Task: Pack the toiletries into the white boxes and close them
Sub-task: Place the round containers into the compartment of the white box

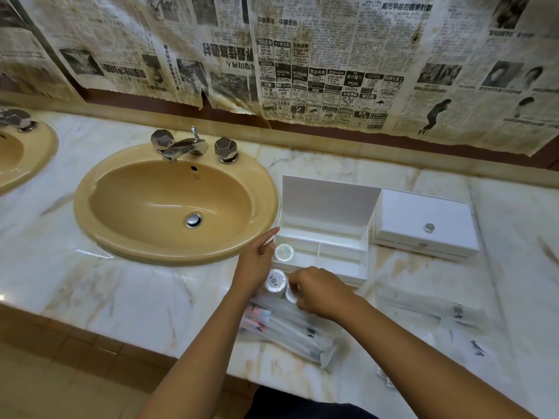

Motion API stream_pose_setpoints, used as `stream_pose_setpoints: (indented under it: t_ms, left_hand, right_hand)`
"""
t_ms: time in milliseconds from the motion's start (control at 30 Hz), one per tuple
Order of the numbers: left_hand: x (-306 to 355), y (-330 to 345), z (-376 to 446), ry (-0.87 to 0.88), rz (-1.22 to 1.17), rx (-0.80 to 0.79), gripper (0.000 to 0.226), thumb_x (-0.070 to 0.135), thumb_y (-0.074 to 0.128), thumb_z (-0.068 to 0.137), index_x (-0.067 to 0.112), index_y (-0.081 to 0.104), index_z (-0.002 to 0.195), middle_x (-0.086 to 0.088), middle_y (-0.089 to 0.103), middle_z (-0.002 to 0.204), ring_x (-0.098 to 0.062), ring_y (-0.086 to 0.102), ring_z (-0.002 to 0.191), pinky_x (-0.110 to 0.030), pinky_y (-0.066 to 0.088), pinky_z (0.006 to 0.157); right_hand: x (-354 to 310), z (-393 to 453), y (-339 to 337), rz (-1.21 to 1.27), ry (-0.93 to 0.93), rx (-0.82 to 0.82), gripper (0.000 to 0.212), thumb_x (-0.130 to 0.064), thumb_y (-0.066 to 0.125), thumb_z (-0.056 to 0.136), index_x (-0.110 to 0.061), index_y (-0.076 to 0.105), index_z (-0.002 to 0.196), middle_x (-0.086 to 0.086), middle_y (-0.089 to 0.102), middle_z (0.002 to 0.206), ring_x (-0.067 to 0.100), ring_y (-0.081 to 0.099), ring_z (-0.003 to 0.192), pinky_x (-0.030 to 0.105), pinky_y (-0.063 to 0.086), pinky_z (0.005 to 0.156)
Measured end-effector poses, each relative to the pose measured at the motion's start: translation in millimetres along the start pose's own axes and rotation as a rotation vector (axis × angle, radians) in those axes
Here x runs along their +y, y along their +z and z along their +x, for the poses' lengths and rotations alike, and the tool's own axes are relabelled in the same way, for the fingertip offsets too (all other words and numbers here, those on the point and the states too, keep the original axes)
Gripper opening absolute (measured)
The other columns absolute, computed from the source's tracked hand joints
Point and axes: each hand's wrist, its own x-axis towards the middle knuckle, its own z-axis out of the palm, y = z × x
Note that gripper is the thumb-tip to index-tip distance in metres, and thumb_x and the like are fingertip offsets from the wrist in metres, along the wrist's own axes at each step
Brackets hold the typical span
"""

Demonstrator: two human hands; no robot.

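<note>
Marble counter [127, 297] runs under a wall covered with old newspapers [317, 71], and on it I see the open white box [325, 237] just right of the tan sink [169, 204]. Its lid stands upright at the back. One small round jar [283, 252] sits in the front left compartment of this box. A second round jar [274, 282] stands on the counter just before the box, between my two hands. My left hand [257, 263] is beside this jar, at its left, with the fingers straight and the index pointing toward the box corner. My right hand [319, 290] is curled and pinches a small white cap [291, 295] just right of the jar. Under both hands lie clear wrapped packets [287, 331], blurred. A closed white box [426, 225] with a small knob stands to the right, touching the open one.
</note>
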Motion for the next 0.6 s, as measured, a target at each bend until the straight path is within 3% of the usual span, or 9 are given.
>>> stream_pose_setpoints:
  t_ms: [167,400,467,533,600]
  left_hand:
    - [0.8,0.8,0.3,-0.005,0.01,0.01,0.042,0.007,0.044,0.098,0.033,0.059,0.127,0.037,0.054,0.09,0.009,0.043,0.069,0.003,0.038,0.069]
    - [0.2,0.7,0.0,-0.001,-0.011,0.004,0.041,0.009,0.044,0.098,0.036,0.059,0.125,0.033,0.055,0.088,0.005,0.042,0.067,-0.001,0.04,0.068]
    - [-0.1,0.4,0.2,-0.005,-0.017,-0.004,0.04,0.01,0.044,0.098,0.037,0.059,0.125,0.027,0.059,0.099,0.006,0.046,0.063,-0.006,0.04,0.068]
    - [-0.3,0.2,0.0,-0.01,-0.03,-0.007,0.04,0.009,0.044,0.099,0.031,0.059,0.129,0.02,0.058,0.12,0.013,0.052,0.064,-0.003,0.039,0.069]
    - [0.0,-0.1,-0.3,-0.007,-0.037,-0.005,0.041,0.009,0.044,0.099,0.029,0.058,0.131,0.019,0.054,0.128,0.016,0.054,0.069,-0.002,0.04,0.071]
  right_hand:
    - [2.3,3.2,4.9,-0.047,-0.021,0.01,0.012,-0.011,0.06,0.077,-0.018,0.051,0.08,0.003,0.06,0.088,0.024,0.054,0.074,0.03,0.037,0.058]
    - [2.8,1.2,2.4,-0.053,-0.033,0.028,0.012,-0.017,0.061,0.078,-0.018,0.049,0.078,0.002,0.061,0.085,0.024,0.055,0.072,0.031,0.038,0.058]
    - [1.1,-1.1,-0.8,-0.051,-0.032,0.042,0.009,-0.02,0.06,0.079,-0.016,0.053,0.082,0.003,0.061,0.086,0.025,0.056,0.074,0.031,0.039,0.059]
    - [-1.2,-4.1,-6.2,-0.038,-0.025,0.054,0.012,-0.024,0.06,0.079,-0.015,0.056,0.087,0.002,0.062,0.089,0.024,0.057,0.076,0.032,0.043,0.063]
    - [-4.0,-8.2,-14.9,-0.025,-0.014,0.063,0.014,-0.026,0.06,0.08,-0.016,0.058,0.089,0.002,0.063,0.09,0.024,0.058,0.079,0.033,0.046,0.067]
